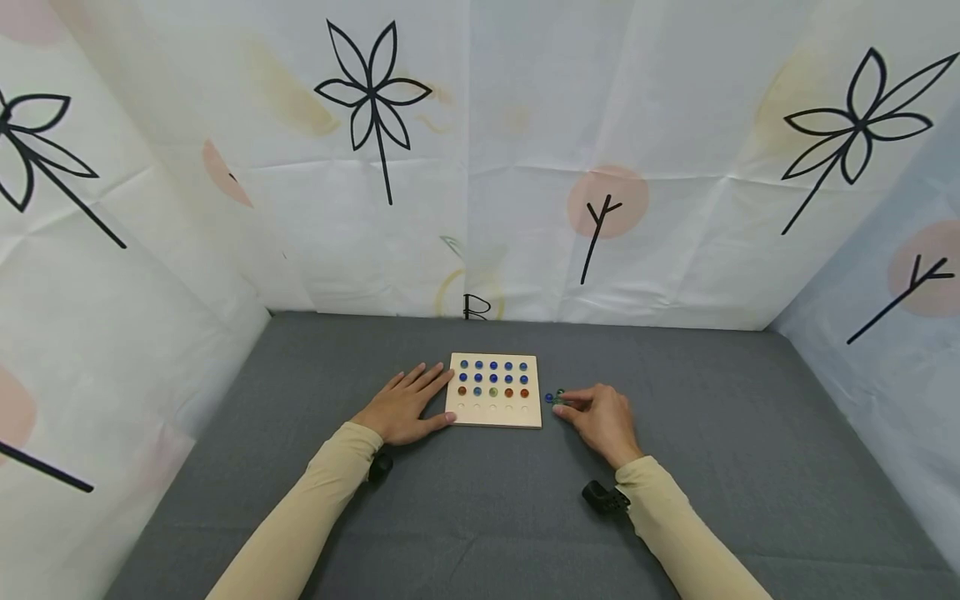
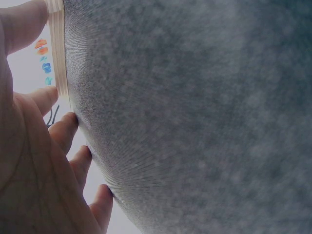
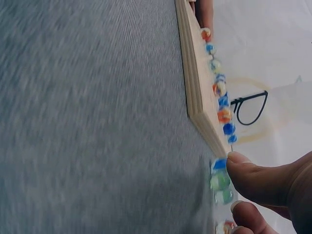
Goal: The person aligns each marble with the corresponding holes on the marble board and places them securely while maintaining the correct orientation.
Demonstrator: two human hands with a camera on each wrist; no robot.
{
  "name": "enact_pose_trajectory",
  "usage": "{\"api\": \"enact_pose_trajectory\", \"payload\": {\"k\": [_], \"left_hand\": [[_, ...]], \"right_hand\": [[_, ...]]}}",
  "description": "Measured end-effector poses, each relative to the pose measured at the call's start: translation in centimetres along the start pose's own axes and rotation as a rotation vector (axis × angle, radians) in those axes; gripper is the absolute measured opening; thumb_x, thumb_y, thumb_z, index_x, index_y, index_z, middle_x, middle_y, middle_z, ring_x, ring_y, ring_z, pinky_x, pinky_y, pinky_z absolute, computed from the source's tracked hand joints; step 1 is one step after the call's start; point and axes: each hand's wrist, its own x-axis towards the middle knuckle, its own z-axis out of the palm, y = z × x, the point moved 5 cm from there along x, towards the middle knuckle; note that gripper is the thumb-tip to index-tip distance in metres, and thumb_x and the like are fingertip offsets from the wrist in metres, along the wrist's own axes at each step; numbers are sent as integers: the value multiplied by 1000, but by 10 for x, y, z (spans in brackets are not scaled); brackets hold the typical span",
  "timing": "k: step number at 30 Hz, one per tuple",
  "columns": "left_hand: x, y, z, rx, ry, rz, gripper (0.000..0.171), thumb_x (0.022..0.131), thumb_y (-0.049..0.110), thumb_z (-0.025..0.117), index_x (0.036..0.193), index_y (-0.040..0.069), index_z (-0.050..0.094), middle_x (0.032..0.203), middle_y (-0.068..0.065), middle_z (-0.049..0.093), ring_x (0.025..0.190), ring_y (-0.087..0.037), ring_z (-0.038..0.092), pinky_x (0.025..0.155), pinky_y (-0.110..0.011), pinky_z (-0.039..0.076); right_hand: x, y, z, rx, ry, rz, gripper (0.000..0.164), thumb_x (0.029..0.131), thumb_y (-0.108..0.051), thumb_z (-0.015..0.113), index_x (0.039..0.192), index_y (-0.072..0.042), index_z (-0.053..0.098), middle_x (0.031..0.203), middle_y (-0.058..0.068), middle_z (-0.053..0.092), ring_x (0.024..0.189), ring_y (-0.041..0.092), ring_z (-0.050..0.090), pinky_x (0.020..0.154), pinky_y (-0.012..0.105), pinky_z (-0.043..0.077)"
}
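A pale wooden board (image 1: 495, 417) lies on the grey table, with rows of coloured marbles (image 1: 493, 377) in its hollows. Its nearest row shows bare hollows; the row behind has reddish, blue and greenish marbles. My left hand (image 1: 408, 408) has its fingers spread at the board's left side, thumb and fingertips touching the edge. To the right of the board, my right hand (image 1: 602, 422) is at a few loose marbles (image 3: 220, 181), blue and green. Its thumb (image 3: 258, 180) and forefinger stand apart, and marbles show in the gap. A reddish marble (image 3: 225, 227) is partly hidden by the fingers.
Grey cloth covers the table (image 1: 480, 517). White fabric (image 1: 525, 167) with printed leaves and tree shapes hangs behind and at both sides. Dark wrist cameras sit under the left cuff (image 1: 380, 467) and the right cuff (image 1: 604, 498).
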Motion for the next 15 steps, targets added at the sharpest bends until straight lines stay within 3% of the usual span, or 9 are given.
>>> {"api": "enact_pose_trajectory", "payload": {"k": [8,15], "left_hand": [[0,0,-1,-1,11,10,79,102,60,48,163,16,25,167,-11,24,153,-37,17,123,-57,13],[2,-4,5,17,14,3,80,101,64,45,164,21,21,168,-6,21,155,-33,15,124,-55,11]], "right_hand": [[-4,-17,10,17,3,-45,19,81,-18,88,96,-8,84,72,2,66,63,15,56,55,32,42],[-5,-35,20,49,4,-88,16,81,-17,88,94,-8,84,70,0,62,61,14,52,55,31,39]]}}
